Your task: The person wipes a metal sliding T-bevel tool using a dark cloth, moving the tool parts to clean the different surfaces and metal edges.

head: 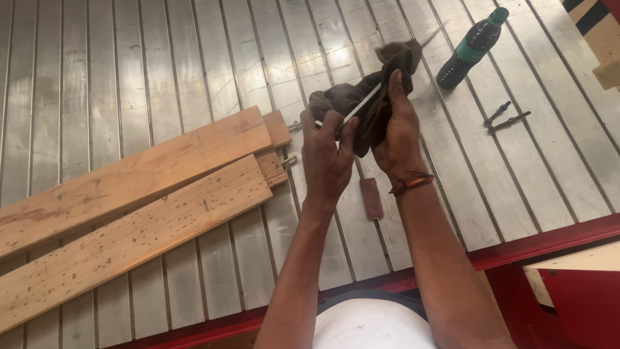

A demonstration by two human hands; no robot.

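My left hand (327,155) grips the near end of a thin, flat metal strip (359,106) that runs up and to the right. My right hand (397,129) presses a dark brown cloth (358,97) around the strip's far part, so that end is hidden. Both hands hover above a ribbed metal table (161,58). A small brown rectangular block (371,197) lies on the table just below my hands.
Two long wooden planks (139,207) lie slanted on the left, with bolts at their right ends. A dark bottle with a green cap (470,48) lies at the upper right, two dark bolts (506,117) near it. A red table edge (549,239) runs along the front.
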